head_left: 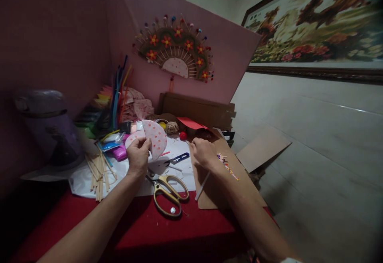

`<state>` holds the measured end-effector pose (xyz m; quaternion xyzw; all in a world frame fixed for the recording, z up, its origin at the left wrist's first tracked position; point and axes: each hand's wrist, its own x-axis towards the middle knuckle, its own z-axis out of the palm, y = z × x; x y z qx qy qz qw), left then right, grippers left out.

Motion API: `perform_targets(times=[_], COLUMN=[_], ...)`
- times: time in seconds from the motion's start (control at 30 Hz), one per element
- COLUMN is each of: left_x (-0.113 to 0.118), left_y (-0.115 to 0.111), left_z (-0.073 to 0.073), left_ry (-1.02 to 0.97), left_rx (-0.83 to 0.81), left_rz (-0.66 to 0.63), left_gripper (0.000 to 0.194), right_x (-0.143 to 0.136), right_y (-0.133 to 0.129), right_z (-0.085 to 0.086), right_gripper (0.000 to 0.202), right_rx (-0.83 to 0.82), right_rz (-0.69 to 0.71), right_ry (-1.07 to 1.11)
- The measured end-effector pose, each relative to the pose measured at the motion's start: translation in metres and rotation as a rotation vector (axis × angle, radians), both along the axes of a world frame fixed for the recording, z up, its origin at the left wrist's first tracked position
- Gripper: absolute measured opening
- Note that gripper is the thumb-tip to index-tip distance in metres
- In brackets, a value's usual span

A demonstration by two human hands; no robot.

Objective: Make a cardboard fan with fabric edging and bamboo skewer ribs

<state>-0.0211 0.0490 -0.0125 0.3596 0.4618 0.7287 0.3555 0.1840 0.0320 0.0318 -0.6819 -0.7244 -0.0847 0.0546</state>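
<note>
My left hand (139, 155) pinches a white half-circle with red polka dots (155, 137) between thumb and fingers. Behind those fingers shows a second dotted piece (133, 138). My right hand (203, 151) hovers above a brown cardboard sheet (209, 199), its fingers closed together; whatever they hold is too small to make out. Just beyond its fingertips lies a red pompom (183, 136). Between the hands are blue thread snips (180, 158), and nearer to me large gold-handled scissors (167, 191). A glue stick (202, 186) lies on the cardboard under my right wrist.
Wooden sticks (98, 175) are bundled at left, near a purple container (55, 135). Pipe cleaners (118, 91) stand behind. A ball of twine (172, 127) sits at the back. Small colourful beads (229, 168) lie right. A decorated fan (176, 49) hangs on the pink board (227, 51).
</note>
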Motion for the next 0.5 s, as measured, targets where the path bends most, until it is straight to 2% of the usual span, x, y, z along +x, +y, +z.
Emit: perform_targets(times=[0.07, 0.17, 0.3, 0.4, 0.5], left_x=[0.001, 0.003, 0.010, 0.016, 0.021], left_y=[-0.001, -0.003, -0.010, -0.015, -0.019], left_z=[-0.001, -0.002, -0.004, -0.004, -0.004], left_ry=[0.001, 0.013, -0.011, -0.045, -0.042], left_rx=[-0.017, -0.045, -0.105, -0.136, -0.150], left_rz=[-0.025, -0.116, -0.330, -0.455, -0.507], left_gripper=[0.028, 0.028, 0.030, 0.032, 0.032], right_x=[-0.006, -0.013, -0.017, -0.019, -0.022], right_y=[-0.004, -0.005, -0.002, -0.002, -0.003], right_z=[-0.002, -0.014, -0.038, -0.050, -0.056], right_gripper=[0.035, 0.027, 0.027, 0.040, 0.038], right_rx=[0.092, 0.181, 0.197, 0.110, -0.048], right_rz=[0.090, 0.223, 0.263, 0.264, 0.264], right_ry=[0.158, 0.481, 0.894, 1.163, 1.459])
